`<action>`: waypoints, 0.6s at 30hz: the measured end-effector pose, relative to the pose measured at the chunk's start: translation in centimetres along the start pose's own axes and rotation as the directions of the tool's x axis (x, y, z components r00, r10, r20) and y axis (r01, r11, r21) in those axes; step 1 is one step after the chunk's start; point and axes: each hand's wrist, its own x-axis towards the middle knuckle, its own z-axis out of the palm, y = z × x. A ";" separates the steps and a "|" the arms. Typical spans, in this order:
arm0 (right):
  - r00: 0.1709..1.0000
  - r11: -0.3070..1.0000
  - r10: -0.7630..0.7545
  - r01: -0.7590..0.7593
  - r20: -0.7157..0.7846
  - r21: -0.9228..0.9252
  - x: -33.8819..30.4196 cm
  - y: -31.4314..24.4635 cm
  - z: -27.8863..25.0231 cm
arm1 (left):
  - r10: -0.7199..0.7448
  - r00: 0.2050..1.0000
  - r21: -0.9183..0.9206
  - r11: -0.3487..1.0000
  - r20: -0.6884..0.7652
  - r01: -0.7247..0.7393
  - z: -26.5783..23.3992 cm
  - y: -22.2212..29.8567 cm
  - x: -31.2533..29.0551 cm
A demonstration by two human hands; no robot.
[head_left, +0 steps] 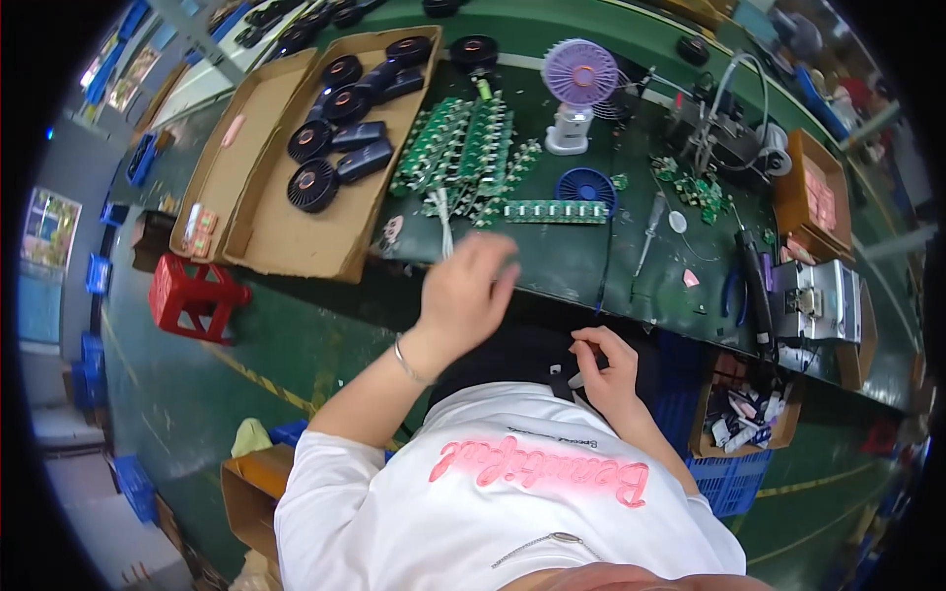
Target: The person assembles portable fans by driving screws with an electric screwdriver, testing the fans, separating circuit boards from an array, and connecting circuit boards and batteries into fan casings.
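My left hand (465,300) is over the front edge of the dark green bench, fingers bent and thumb apart, with nothing visible between them. Just beyond it, a bundle of white wires (443,225) hangs toward the edge. Rows of green circuit boards (458,148) lie behind the wires. To their right are a strip of small boards (557,212) and a round blue fan grille (585,187). My right hand (608,372) hovers near my lap below the edge, loosely curled, thumb and forefinger apart and no object visible in it.
A cardboard tray (281,231) holds several black handheld fans at left. A purple-headed fan (579,74) stands at the back. On the right are a screwdriver (650,231), loose boards (702,192), a soldering stand (714,128) and a metal fixture (813,305). A red stool (192,295) stands on the floor.
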 end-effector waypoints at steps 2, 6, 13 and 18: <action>0.998 1.000 0.024 -0.025 -0.064 -0.014 -1.0 1.0 -1.1 | -0.136 0.991 0.087 0.987 0.000 0.135 1.3 -1.4 3.1; 0.973 0.993 0.117 -0.121 -0.197 -0.006 -2.3 3.0 -2.5 | 0.052 0.991 0.122 0.990 0.123 -0.067 3.5 -0.9 6.5; 0.953 0.984 0.178 -0.171 -0.244 0.050 -2.3 3.4 -4.3 | 0.038 0.955 0.211 0.972 0.295 -0.104 7.4 -0.9 7.7; 0.966 0.981 0.166 -0.143 -0.197 0.129 -1.7 2.4 -5.4 | -0.421 0.818 -0.472 0.671 0.393 0.572 6.5 0.1 7.1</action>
